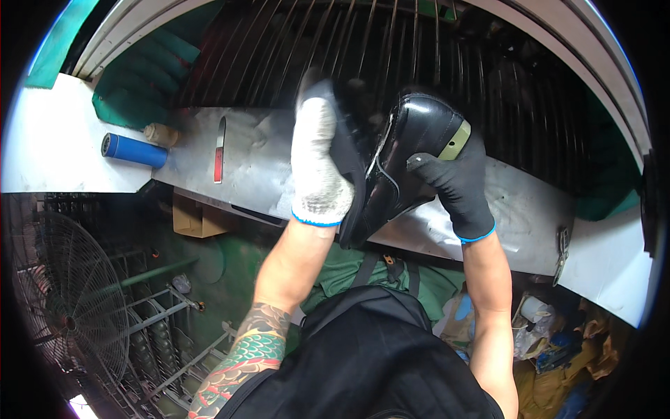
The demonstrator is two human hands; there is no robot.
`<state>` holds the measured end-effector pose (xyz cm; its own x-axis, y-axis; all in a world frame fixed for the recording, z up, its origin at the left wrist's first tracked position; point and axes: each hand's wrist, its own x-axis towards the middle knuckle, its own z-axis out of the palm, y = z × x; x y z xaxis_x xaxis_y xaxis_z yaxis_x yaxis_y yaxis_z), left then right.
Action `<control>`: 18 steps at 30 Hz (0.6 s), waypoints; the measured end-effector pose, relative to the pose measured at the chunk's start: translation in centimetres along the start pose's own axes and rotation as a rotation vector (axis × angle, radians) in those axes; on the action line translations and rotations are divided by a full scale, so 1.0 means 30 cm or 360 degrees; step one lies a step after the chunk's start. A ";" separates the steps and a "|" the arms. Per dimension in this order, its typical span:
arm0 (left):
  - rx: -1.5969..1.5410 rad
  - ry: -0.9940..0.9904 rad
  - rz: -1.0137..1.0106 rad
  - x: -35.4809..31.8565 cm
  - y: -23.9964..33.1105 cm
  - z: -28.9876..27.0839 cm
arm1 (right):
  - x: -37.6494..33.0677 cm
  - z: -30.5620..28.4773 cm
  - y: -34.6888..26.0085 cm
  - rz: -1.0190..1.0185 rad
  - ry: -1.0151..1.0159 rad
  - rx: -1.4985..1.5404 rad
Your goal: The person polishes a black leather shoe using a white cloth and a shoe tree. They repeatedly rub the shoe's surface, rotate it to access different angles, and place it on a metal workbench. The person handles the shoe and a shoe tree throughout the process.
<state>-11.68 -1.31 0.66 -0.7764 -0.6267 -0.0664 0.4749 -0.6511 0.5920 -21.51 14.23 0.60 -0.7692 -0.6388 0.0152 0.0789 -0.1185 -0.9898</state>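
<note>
My right hand, in a black glove with a blue cuff, grips a black leather shoe over the metal ledge. The shoe is tilted, and a pale green shoe last with a dark hole shows at its opening. My left hand, in a white glove with dark fingertips, holds a dark sole-shaped piece on its palm side. This piece stands on edge just left of the shoe, close to its underside. The left fingers are blurred, and where the piece and shoe meet is hard to make out.
On the metal ledge lies a knife with a red handle. A blue cylinder and a tan roll lie further left. Metal bars run behind the ledge. A caged fan stands lower left; a metal clasp hangs at right.
</note>
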 end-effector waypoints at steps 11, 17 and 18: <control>0.0018 -0.0121 -0.0033 0.006 0.034 0.003 | -0.011 0.019 -0.042 0.0028 -0.0007 -0.0024; 0.0628 -0.0453 0.0131 0.036 0.013 0.003 | -0.021 0.019 -0.041 0.0085 0.0032 0.0059; 0.0855 -0.0550 0.0184 0.048 0.021 -0.004 | -0.023 0.020 -0.035 0.0070 0.0082 0.0033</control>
<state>-12.43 -2.68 0.83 -0.8638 -0.4477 0.2309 0.3594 -0.2266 0.9053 -20.68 14.35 1.72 -0.7962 -0.6040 -0.0358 0.1259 -0.1075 -0.9862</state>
